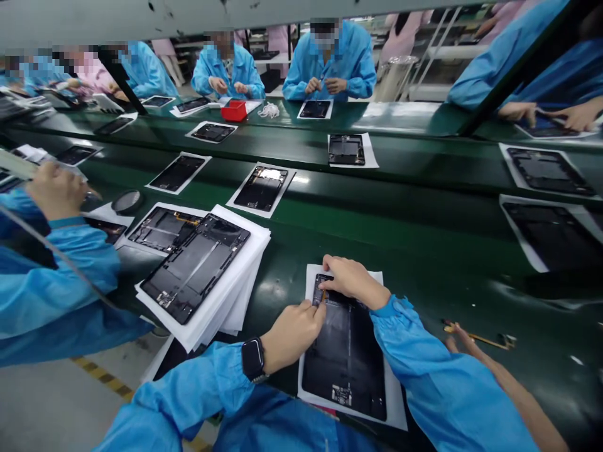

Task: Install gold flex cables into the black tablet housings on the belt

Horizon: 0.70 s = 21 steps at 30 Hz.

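In front of me a black tablet housing (351, 348) lies on a white sheet (398, 402) on the green bench. A short orange flex cable (324, 294) shows near its upper left corner. My left hand (293, 334), a dark watch at its wrist, is closed with its fingertips at the cable's lower part. From the right, my right hand (352, 280) reaches over the housing's top edge; its fingers bend down to the cable's upper end. The fingers partly hide the cable, so its full length cannot be seen.
Left of me, a tablet housing (198, 270) tops a stack of white sheets (245, 276). A co-worker's hand (455, 339) at right is by another orange flex cable (492, 342). More housings on sheets line the bench; a red box (234, 111) stands across it, near seated co-workers.
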{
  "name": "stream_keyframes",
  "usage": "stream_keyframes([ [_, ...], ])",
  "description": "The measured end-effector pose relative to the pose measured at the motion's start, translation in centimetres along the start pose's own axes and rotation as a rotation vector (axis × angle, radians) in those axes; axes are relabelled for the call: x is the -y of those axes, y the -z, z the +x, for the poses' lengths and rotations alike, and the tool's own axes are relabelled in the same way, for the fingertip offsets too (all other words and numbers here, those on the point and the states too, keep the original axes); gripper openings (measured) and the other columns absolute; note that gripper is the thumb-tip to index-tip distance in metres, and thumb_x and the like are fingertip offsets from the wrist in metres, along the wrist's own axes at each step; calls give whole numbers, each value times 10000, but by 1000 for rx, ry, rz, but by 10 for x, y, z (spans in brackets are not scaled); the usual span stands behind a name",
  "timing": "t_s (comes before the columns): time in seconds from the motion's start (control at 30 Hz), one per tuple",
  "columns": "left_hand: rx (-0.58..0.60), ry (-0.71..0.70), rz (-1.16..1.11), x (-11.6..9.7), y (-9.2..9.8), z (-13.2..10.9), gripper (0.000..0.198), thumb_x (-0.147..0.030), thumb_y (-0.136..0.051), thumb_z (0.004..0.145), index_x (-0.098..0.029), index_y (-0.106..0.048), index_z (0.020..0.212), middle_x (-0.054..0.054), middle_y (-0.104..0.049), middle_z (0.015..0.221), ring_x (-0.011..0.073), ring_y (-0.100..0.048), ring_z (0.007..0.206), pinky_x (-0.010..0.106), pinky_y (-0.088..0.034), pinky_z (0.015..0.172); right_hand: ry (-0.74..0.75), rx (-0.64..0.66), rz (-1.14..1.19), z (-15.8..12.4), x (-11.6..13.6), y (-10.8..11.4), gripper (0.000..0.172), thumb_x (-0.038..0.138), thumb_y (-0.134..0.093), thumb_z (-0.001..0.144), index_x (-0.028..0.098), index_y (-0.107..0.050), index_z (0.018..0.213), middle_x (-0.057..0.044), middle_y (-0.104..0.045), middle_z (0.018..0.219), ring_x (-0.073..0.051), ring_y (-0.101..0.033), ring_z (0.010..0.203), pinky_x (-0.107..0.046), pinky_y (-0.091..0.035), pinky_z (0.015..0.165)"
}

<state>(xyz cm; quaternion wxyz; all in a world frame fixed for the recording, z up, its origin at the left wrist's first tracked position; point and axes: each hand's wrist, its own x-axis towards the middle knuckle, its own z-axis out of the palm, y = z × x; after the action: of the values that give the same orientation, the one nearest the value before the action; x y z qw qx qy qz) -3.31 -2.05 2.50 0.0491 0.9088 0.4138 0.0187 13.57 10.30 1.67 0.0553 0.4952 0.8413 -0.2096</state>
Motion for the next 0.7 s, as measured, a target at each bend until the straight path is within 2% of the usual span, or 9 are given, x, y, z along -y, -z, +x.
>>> stream_keyframes([
  [0.13, -141, 7, -42, -3, -13, -6, 107, -113, -486, 955, -120, -569, 1022, 65, -643, 850, 214, -606, 828, 310, -525, 679, 15, -21, -10, -2, -4, -3, 377, 435, -739, 798, 214, -551, 1038, -66, -686, 1003, -250, -662, 872, -285, -339, 619],
  [0.3, -320, -41, -83, 3, -32, -9, 178, -147, -411, 1001, -128, -584, 1037, 62, -634, 868, 178, -607, 820, 291, -525, 706, 22, -48, 5, -5, -7, -9, 377, 449, -725, 808, 224, -543, 1050, -54, -675, 1034, -233, -657, 873, -279, -344, 628],
  [0.5, -468, -122, -124, 13, -41, -6, 161, -127, -471, 976, -118, -611, 1056, 98, -674, 1130, 192, -622, 1091, 311, -539, 904, 45, -220, -71, -14, -7, -21, 302, 453, -620, 905, 203, -529, 1048, -56, -647, 1007, -214, -646, 780, -296, -344, 623],
  [0.7, -469, -210, -135, 15, -48, -3, 192, -125, -452, 985, -111, -631, 1052, 99, -703, 1138, 179, -647, 1113, 323, -545, 963, 33, -223, -32, -21, -12, -24, 331, 452, -645, 891, 212, -516, 1079, -41, -621, 1024, -202, -639, 763, -301, -356, 632],
])
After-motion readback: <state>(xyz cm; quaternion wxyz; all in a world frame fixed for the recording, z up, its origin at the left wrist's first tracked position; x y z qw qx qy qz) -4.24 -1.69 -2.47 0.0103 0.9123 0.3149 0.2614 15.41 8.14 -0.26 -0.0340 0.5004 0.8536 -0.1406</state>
